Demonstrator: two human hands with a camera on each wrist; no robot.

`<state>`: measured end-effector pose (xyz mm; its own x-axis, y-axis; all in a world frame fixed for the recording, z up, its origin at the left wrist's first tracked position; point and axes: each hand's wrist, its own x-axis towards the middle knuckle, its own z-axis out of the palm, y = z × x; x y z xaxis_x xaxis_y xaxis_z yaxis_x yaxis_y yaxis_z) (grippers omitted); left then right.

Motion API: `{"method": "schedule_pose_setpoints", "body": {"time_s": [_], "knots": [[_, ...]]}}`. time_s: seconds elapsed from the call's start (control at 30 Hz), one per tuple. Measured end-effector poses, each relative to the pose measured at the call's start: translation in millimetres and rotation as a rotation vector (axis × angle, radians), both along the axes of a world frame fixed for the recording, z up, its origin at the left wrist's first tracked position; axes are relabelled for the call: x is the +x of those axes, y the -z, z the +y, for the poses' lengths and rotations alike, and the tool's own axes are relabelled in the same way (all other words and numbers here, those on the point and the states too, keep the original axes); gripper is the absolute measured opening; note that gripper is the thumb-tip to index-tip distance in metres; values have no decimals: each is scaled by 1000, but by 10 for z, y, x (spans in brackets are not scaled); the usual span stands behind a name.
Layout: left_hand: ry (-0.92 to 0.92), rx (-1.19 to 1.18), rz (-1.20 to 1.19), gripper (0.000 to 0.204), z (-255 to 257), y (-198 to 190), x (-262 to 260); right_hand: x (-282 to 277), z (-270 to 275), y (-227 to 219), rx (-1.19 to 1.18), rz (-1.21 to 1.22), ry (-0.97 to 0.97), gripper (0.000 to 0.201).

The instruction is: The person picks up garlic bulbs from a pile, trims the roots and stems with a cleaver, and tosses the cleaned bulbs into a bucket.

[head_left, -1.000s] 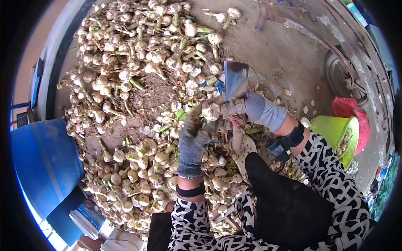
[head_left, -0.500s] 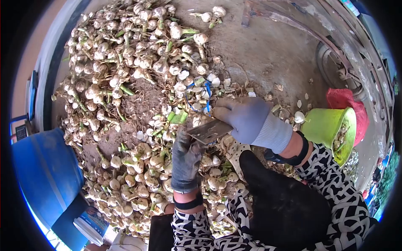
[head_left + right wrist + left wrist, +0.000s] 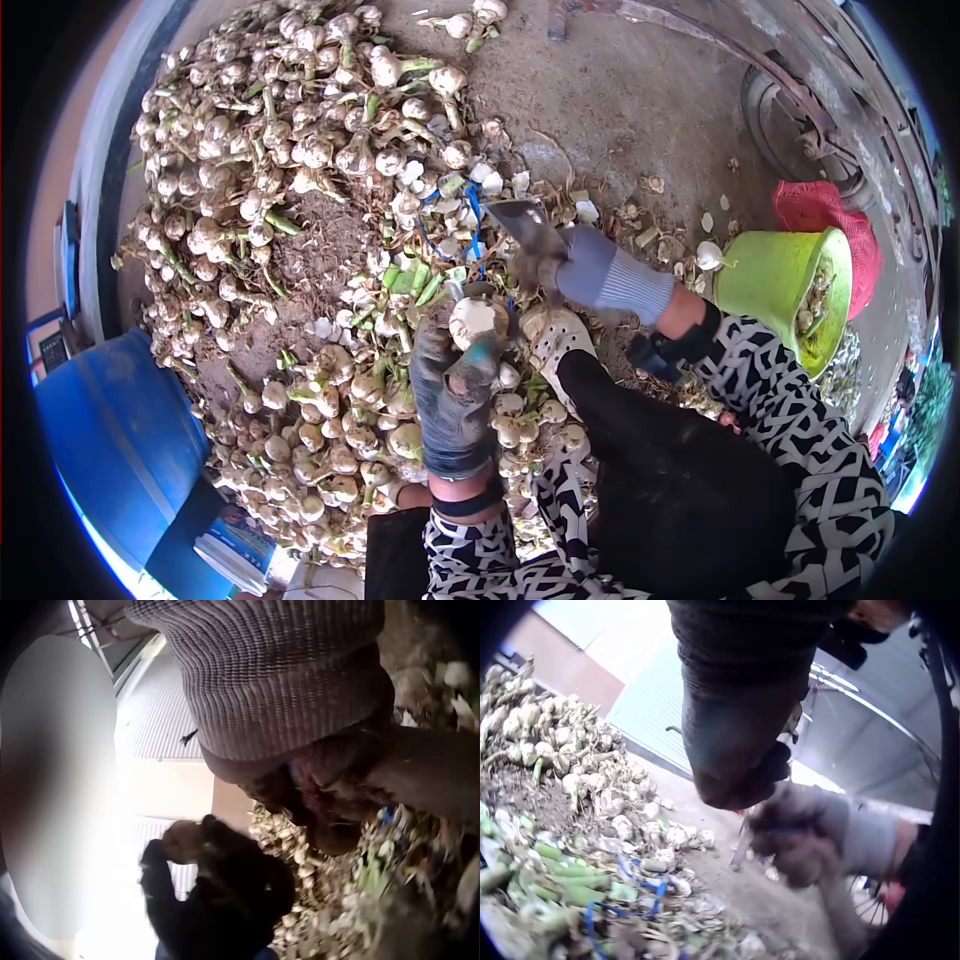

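Note:
My gloved left hand (image 3: 450, 390) grips a garlic bulb (image 3: 474, 322) whose flat, pale cut face shows in the head view. The right wrist view catches the same bulb (image 3: 182, 841) in the dark glove, against the light. Just up and to the right, my gloved right hand (image 3: 590, 270) holds a broad-bladed knife; its metal blade (image 3: 522, 220) points away from the bulb. A thick handle (image 3: 435, 769) sticks out of the right fist in the right wrist view. Cut green stems (image 3: 405, 280) and blue twine (image 3: 474, 215) lie just beyond the hands.
Garlic bulbs with stalks (image 3: 230, 130) are heaped at the far left, with more (image 3: 320, 440) beside my left arm. A blue tub (image 3: 120, 430) stands at left. On the right are a lime-green bucket (image 3: 770, 275), a red sack (image 3: 850, 240) and a wheel (image 3: 775, 120).
Half a second ago the blade lay across the bulb at my left hand. It has since swung up and away with my right hand, and the bulb's cut face has come into view.

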<state>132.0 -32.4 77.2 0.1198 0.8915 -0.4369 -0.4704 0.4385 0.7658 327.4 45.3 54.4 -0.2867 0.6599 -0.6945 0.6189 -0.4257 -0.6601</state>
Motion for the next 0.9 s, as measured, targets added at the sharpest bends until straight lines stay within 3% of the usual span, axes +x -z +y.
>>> {"method": "schedule_pose_setpoints", "body": {"time_s": [0.03,0.07,0.13,0.17,0.2,0.23,0.27,0.3,0.37,0.43,0.5,0.53,0.57,0.63,0.7,0.73,0.77,0.83,0.87,0.9], "knots": [[2,8,0,60,33,66,-19,4,-53,-155,-263,312,212,26],[60,105,139,59,47,128,-30,-92,-170,62,-75,471,270,30],[158,244,384,58,73,149,-97,-143,-263,157,154,608,339,26],[188,289,490,59,88,149,-140,-119,-230,8,-34,652,385,25],[199,384,573,56,79,170,-171,-117,-208,-28,-36,657,385,25],[206,481,660,54,76,175,-202,-124,-179,-41,-49,500,297,25],[148,196,403,48,-20,126,-199,-135,-160,-72,-59,342,210,25],[145,196,407,48,-48,99,-182,-138,-164,-121,-60,347,207,25],[66,63,86,40,-55,71,-151,-127,-151,-265,-17,428,229,28],[44,136,88,34,-92,106,-168,-51,-157,-216,75,448,200,25],[103,277,252,26,-113,-22,-172,18,-132,139,481,177,-326,21],[110,260,321,27,-148,-48,-210,-13,-71,159,199,32,-446,23],[138,449,103,27,-105,25,-268,-14,-10,256,213,25,-450,23],[12,291,272,23,-303,-152,-416,-2,181,479,202,-359,-641,23],[-37,102,399,20,-572,56,-712,-141,457,408,360,-394,-379,23],[175,286,675,24,-648,236,-898,-188,609,550,525,-363,-387,24],[393,126,938,24,-662,119,-953,-246,794,768,696,-332,-394,27],[641,183,1433,31,-731,124,-1036,-525,1185,1149,544,-568,-556,27],[632,181,1440,31,-710,143,-1041,-666,1346,1307,482,-663,-633,27],[499,219,1421,37,-642,159,-1029,-683,1349,1193,488,-659,-634,27]]}}
